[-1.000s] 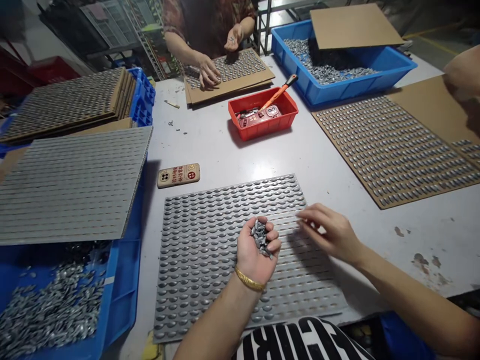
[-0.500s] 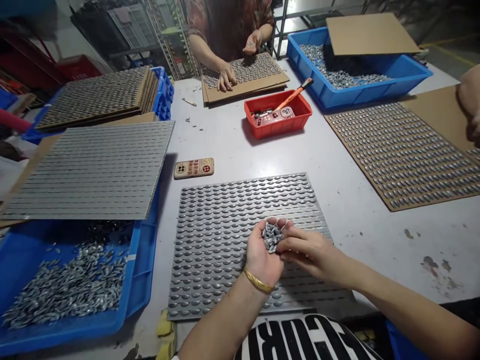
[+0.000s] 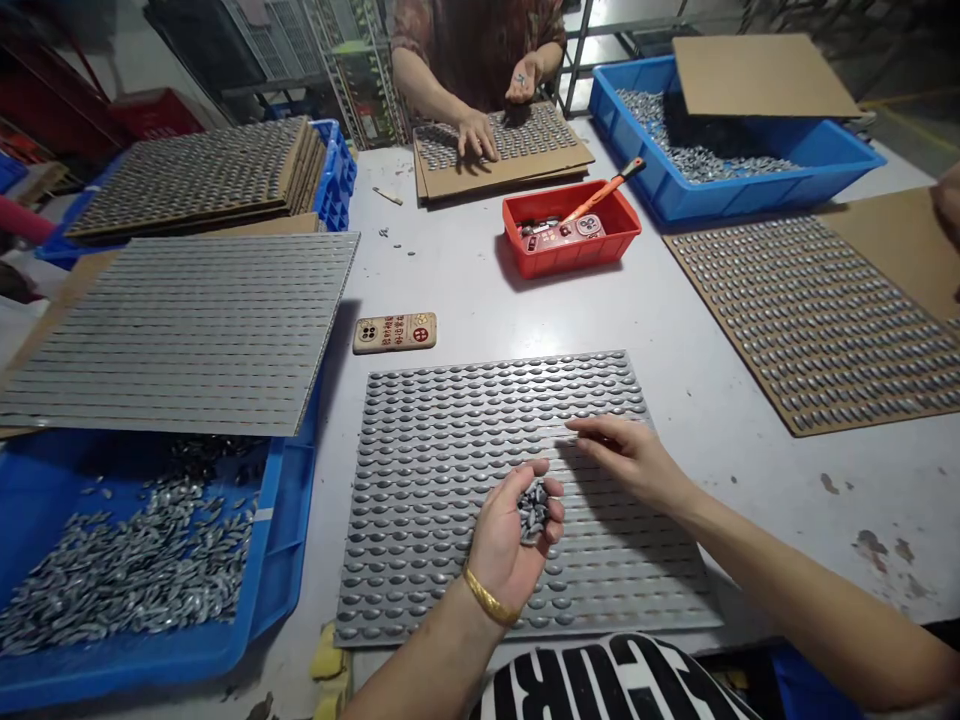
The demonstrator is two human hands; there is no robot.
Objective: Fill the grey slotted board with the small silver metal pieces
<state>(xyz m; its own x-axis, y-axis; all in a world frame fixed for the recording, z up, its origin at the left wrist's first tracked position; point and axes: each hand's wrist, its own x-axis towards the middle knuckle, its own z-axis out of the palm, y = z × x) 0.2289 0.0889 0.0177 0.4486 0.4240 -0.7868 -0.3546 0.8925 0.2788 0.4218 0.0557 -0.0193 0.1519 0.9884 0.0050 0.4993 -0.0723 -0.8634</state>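
My left hand [image 3: 504, 540], wearing a gold bangle [image 3: 487, 597], is cupped palm-up over a grey ridged board [image 3: 480, 400]. It holds a small heap of grey oval metal pieces [image 3: 534, 510]. My right hand [image 3: 626, 460] reaches out to the right of it, fingertips low over the board's upper right rows. Nothing shows between its loosely curved fingers. Rows of the same oval pieces cover the board.
A blue crate [image 3: 277, 520] of loose pieces sits at left under a ridged sheet [image 3: 187, 330]. A patterned phone [image 3: 394, 333] and a red tray [image 3: 570, 245] stand on the table. A co-worker's hands [image 3: 480, 135] work on a cardboard-backed board opposite.
My right hand has moved away from my left palm, up and to the right, out over the board. My left hand has dropped slightly, still holding the heap.
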